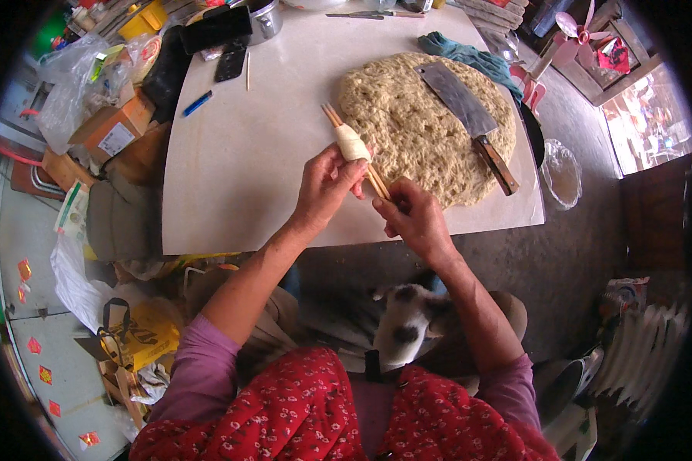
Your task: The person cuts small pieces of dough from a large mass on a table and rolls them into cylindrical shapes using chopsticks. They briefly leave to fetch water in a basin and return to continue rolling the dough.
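Note:
A bundle of thin wooden sticks [379,183], perhaps chopsticks, has a pale strip of dough [352,143] wound around it near its far end. My left hand [330,181] holds the wrapped part between thumb and fingers. Lower down, my right hand [410,214] grips the bare near ends of the sticks. Just beyond my hands a large, pitted slab of dough-like material [403,115] lies on the white tabletop [236,173]. Across its right side rests a cleaver [458,101], its wooden handle pointing toward the near right.
A teal cloth [467,57] lies behind the slab. At the back left are a metal pot [263,23], dark phones [230,63] and a blue lighter or pen [198,104]. Boxes and bags crowd the left side. A black-and-white animal [403,328] is below the table edge.

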{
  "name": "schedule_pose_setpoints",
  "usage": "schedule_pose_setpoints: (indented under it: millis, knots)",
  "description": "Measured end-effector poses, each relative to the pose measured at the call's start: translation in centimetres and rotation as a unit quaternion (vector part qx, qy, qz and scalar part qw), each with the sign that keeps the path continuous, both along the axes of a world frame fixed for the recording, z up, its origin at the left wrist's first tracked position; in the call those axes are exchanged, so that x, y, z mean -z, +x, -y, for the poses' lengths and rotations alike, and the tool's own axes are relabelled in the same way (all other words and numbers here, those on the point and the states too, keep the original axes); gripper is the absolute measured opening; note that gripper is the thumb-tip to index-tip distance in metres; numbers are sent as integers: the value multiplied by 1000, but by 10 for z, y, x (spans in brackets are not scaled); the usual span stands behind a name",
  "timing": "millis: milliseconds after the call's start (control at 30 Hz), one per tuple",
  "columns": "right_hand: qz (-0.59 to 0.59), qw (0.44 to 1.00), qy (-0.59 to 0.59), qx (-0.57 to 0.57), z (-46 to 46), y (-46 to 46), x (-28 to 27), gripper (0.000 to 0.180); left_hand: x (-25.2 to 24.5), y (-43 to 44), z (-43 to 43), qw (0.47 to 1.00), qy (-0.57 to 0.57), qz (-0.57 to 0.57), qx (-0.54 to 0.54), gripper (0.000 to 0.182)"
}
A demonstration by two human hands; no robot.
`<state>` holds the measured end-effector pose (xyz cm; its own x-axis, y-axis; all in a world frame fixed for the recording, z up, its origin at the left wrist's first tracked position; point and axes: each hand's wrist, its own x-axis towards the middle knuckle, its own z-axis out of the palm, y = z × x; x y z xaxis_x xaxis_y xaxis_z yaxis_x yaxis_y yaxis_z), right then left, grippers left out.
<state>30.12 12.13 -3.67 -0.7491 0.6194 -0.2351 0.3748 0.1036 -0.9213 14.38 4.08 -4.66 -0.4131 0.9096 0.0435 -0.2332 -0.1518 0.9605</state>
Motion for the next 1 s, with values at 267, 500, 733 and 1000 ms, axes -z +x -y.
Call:
schedule_pose_setpoints:
  millis: [267, 500, 733, 1000]
  knots:
    - [-141, 989, 11, 50, 2, -14, -4, 23, -1, 12, -1, 997, -63, 40, -11, 24]
    - [-140, 984, -99, 57, -6, -11, -1, 24, -14, 10, -1, 997, -60, 33, 40, 30]
    - [-104, 988, -108, 43, 0, -15, 4, 26, -23, 15, -9, 959, 81, 270, -43, 28]
    - [-69, 972, -217, 52, 7, -17, -1, 29, -8, 27, -12, 953, 113, 281, 10, 31]
